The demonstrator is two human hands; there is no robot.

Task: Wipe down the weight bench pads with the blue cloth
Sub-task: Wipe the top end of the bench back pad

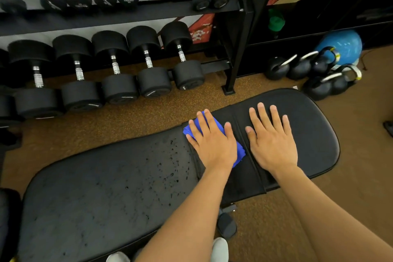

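Left hand [212,142] lies flat, fingers spread, pressing the folded blue cloth [239,151] onto the black padded weight bench worktop [106,187] at the seam between pads. Right hand [272,140] rests just beside it, palm down and spread, on the shorter pad [314,125]. Droplets [172,164] lie left of the left hand; the long pad beyond is unobstructed to its rounded edge.

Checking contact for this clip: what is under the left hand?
The blue cloth lies flat under the left hand, pressed on the bench pad near the seam. Blue edges show beyond the fingers and by the wrist; the cloth's middle is covered.
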